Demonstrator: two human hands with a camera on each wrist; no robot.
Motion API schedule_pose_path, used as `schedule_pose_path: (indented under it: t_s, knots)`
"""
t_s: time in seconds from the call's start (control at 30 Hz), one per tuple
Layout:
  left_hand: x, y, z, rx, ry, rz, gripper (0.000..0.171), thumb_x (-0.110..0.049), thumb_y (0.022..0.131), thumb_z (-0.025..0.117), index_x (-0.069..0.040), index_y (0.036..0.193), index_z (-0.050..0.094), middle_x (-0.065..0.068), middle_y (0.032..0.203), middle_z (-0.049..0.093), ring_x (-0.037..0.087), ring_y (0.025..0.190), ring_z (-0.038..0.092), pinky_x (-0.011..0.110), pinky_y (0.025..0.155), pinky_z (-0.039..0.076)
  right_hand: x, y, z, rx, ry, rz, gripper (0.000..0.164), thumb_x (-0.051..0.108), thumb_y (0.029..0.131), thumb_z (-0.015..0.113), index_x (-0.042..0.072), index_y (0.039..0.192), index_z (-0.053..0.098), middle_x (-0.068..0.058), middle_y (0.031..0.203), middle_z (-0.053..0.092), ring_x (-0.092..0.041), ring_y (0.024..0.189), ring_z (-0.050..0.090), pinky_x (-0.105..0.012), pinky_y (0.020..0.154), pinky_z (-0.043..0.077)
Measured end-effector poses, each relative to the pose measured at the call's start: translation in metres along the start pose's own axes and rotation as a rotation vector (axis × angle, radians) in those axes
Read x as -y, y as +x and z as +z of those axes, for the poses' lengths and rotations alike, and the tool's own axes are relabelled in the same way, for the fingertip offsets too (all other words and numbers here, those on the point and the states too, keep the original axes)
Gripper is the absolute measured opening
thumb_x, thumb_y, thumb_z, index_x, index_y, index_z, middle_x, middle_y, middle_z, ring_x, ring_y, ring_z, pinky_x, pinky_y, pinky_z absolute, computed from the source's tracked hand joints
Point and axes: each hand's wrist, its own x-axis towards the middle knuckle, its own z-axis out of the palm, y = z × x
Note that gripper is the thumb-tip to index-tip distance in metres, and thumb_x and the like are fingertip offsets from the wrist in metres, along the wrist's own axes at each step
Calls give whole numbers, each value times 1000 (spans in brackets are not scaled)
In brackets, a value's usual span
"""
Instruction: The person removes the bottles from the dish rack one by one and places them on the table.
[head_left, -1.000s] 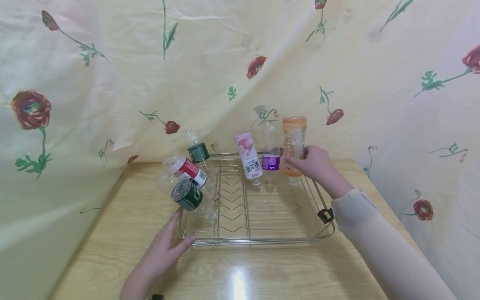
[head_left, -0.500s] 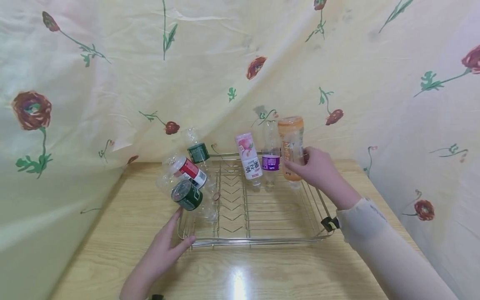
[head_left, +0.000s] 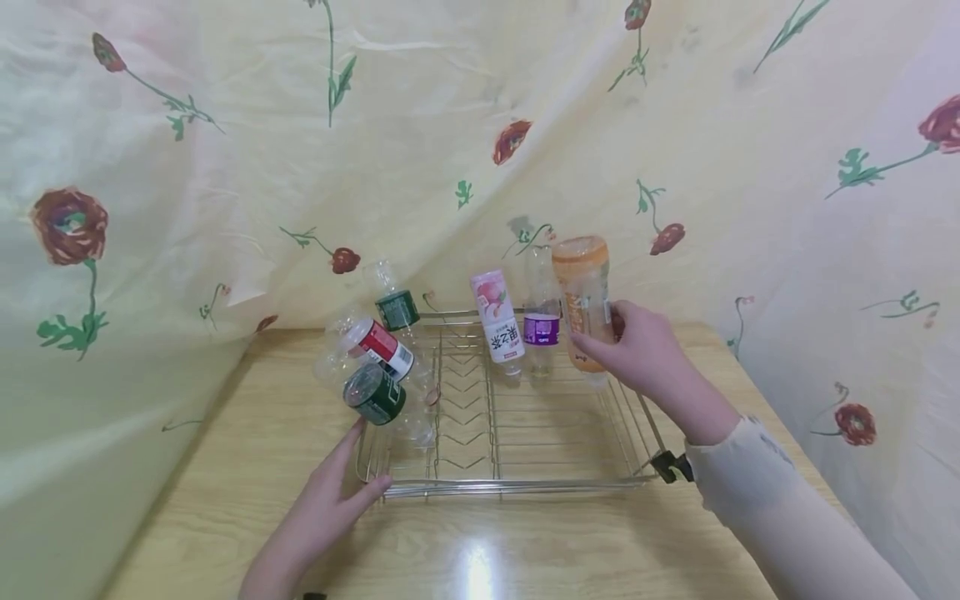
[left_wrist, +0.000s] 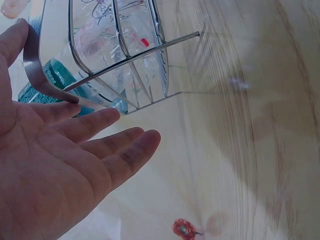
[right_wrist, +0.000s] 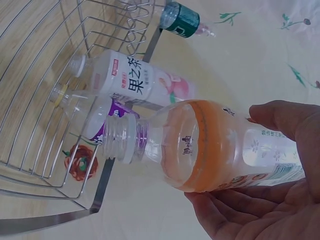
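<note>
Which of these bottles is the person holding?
The orange-labelled bottle, farthest right in the head view: the right hand grips it, while no other bottle is gripped.

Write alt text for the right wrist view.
The right hand grips a bottle with an orange label, its neck toward a wire rack. Beyond it, a white-and-pink bottle, a purple-labelled bottle and a green-labelled bottle rest in the rack.

Pink bottle (right_wrist: 114,86): bore 果之茶 in large black characters; red tag (right_wrist: 115,67) alongside, lettering too small to read. Orange bottle (right_wrist: 200,145): carried a barcode (right_wrist: 284,172) and dark Chinese characters, not legible. Purple label (head_left: 542,329): showed white lettering, unreadable. Green label (right_wrist: 180,20): showed white marking, only partly visible.
</note>
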Motion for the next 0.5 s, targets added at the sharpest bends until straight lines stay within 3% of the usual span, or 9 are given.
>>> schedule_pose_path:
  t_s: [0.5]
  knots:
    - [-2, -1, 0, 1, 11, -16, 99, -68, 91, 61, -16, 164, 18, 12, 167, 18, 39, 150, 18, 60, 116, 20, 4, -16, -3, -2, 0, -99, 50, 34, 90, 79, -1, 121, 60, -15, 104, 69, -28, 87, 67, -39, 65, 59]
